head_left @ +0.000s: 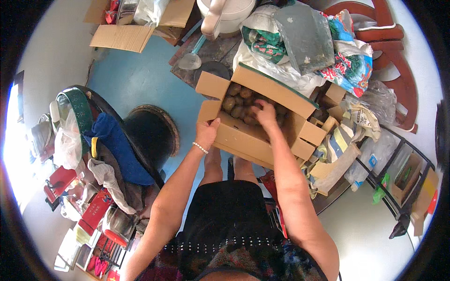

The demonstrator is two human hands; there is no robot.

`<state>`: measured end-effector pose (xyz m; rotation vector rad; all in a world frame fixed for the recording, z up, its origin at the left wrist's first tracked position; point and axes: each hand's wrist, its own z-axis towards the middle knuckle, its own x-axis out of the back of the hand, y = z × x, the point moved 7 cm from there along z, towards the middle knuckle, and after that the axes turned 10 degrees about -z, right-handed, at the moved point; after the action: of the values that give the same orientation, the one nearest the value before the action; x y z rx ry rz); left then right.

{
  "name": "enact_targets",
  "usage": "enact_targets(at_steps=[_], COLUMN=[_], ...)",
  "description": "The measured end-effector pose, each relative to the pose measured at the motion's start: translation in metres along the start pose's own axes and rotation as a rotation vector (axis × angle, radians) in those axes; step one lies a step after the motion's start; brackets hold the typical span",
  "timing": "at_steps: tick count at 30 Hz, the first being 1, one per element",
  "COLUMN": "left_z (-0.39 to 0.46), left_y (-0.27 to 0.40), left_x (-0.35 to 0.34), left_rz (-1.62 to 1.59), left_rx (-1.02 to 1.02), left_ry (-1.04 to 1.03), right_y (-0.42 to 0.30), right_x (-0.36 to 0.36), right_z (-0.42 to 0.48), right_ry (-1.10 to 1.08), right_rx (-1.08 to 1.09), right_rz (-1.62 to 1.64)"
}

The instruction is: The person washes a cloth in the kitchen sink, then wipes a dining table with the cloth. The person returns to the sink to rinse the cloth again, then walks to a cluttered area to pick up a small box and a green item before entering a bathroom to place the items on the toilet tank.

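Note:
In front of me is an open cardboard box (246,140) with its flaps spread. Inside lie several round brown items, perhaps potatoes or kiwifruit (229,103). My left hand (207,131) grips the near left edge of the box, thumb on the cardboard; a bracelet of white beads is on that wrist. My right hand (264,114) reaches into the box among the round items, fingers bent and slightly blurred. Whether those fingers hold one of the items cannot be told. The lower part of the box's contents is hidden.
White printed sacks (351,63) and a grey board (306,38) lie beyond the box. A black round stand (151,133) is at left, beside a blue cloth (117,151). Another cardboard box (121,37) stands at upper left, a black metal rack (390,172) at right.

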<state>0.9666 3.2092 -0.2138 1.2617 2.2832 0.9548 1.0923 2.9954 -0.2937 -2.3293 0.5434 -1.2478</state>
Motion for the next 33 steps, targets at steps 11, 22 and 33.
enact_targets(at_steps=[11, 22, 33], left_z=[-0.004, 0.001, -0.005], left_y=[0.003, -0.007, 0.009], left_x=[-0.001, 0.003, -0.002], left_rz=[-0.069, -0.038, -0.017], left_rx=[-0.033, -0.059, -0.086], left_ry=[0.019, 0.000, 0.002], right_y=[-0.049, -0.057, -0.048], right_x=[0.052, -0.001, -0.019], right_z=[-0.035, -0.034, -0.027], right_ry=[0.168, -0.235, -0.519], right_rx=[-0.006, 0.540, 0.560], right_rz=[-0.725, -0.974, -0.669])
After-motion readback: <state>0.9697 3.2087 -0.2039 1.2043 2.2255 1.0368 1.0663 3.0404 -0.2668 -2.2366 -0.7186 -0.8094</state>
